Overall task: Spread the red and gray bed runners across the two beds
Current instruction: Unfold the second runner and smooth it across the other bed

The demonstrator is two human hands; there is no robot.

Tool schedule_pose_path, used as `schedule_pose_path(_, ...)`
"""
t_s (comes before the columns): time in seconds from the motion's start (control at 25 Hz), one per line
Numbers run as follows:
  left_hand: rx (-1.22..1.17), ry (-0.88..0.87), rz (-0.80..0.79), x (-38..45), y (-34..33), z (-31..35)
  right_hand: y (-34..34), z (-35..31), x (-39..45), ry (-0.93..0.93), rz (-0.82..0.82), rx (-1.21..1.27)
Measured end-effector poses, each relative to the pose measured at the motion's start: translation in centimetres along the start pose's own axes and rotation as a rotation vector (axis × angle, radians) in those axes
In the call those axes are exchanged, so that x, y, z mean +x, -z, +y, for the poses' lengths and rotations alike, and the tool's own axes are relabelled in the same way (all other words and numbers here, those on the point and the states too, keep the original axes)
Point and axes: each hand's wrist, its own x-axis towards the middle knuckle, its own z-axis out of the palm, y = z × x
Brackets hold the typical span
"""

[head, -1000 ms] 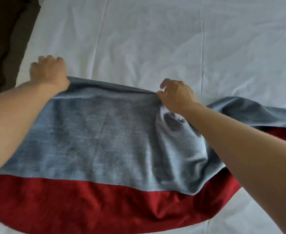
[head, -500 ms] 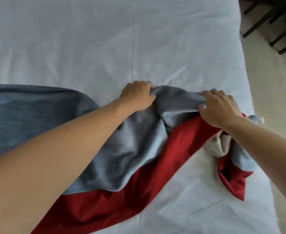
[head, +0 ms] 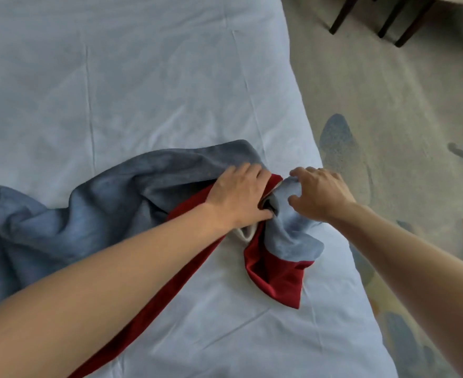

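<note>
Gray-and-red bed runner lies bunched, crumpled.

1 head-worn camera looks down, close over the bed.

A white-sheeted bed carries a bunched red and gray bed runner.

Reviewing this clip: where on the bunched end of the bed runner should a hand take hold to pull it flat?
Probably the loose red corner of the bed runner, reached from the carpet side: it lies free on the sheet, while both the left hand and right hand sit at the twisted knot.
</note>
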Motion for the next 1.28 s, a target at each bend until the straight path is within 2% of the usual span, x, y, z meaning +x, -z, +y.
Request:
schedule_pose_path(0.04,0.032,0.051,-0.082,0.4,-0.6,0.6,-0.5,0.7,-0.2,-0.008,-0.047,-0.013)
schedule_pose_path(0.12,-0.067,0.122,-0.150,1.1,-0.3,0.8,-1.4,2.0,-0.7,-0.049,-0.067,0.011)
schedule_pose_path(0.24,-0.249,0.005,-0.318,0.7,1.8,1.8,-2.5,3.6,-0.9,-0.109,-0.008,0.079)
schedule_pose_path(0.28,-0.288,-0.077,-0.433,-0.1,2.7,2.4,-2.6,4.0,-0.7,-0.118,-0.001,0.077)
schedule_pose_path(0.36,-0.273,-0.184,-0.766,-2.1,4.0,4.1,-2.5,4.2,-0.4,-0.116,-0.033,0.064)
schedule_pose_path(0.44,-0.196,-0.154,-1.135,-3.0,5.2,5.5,-2.8,3.8,-0.7,-0.096,-0.081,0.062)
schedule_pose_path(0.48,-0.195,-0.104,-1.218,-2.6,5.6,6.1,-3.1,3.5,-1.0,-0.067,-0.090,0.055)
schedule_pose_path(0.52,-0.210,-0.080,-1.159,-1.5,6.0,6.4,-3.5,3.4,-1.3,-0.026,-0.086,0.049)
schedule_pose_path(0.56,-0.212,-0.092,-0.962,0.0,6.3,6.6,-3.9,3.1,-1.6,0.015,-0.058,0.045)
schedule_pose_path(0.64,-0.215,-0.092,-0.437,3.6,6.6,6.2,-4.3,3.0,-2.2,0.055,-0.006,0.056)
schedule_pose_path(0.68,-0.225,-0.061,-0.292,5.3,6.1,5.6,-4.5,3.0,-2.4,0.065,0.007,0.040)
schedule_pose_path(0.72,-0.196,-0.040,-0.271,6.7,5.1,5.0,-4.8,3.1,-2.7,0.062,0.014,0.021)
schedule_pose_path(0.84,0.142,-0.035,-0.582,7.6,1.1,4.5,-5.6,3.5,-3.7,0.041,0.038,0.037)
schedule_pose_path(0.96,0.366,0.024,-0.886,7.4,-0.6,5.8,-5.7,4.8,-4.7,-0.030,0.047,0.070)
schedule_pose_path(1.08,0.451,-0.012,-1.054,7.3,-0.1,7.9,-5.3,6.9,-5.5,-0.131,-0.051,0.105)
schedule_pose_path(1.2,0.386,-0.046,-1.285,7.6,0.5,9.1,-4.4,8.9,-6.1,-0.203,-0.242,0.066)
schedule_pose_path(1.24,0.335,-0.057,-1.262,8.1,0.8,9.0,-4.0,9.8,-6.2,-0.224,-0.289,0.033)
schedule_pose_path(1.28,0.276,-0.083,-1.148,8.8,1.1,8.6,-3.6,10.6,-6.2,-0.255,-0.308,0.005)
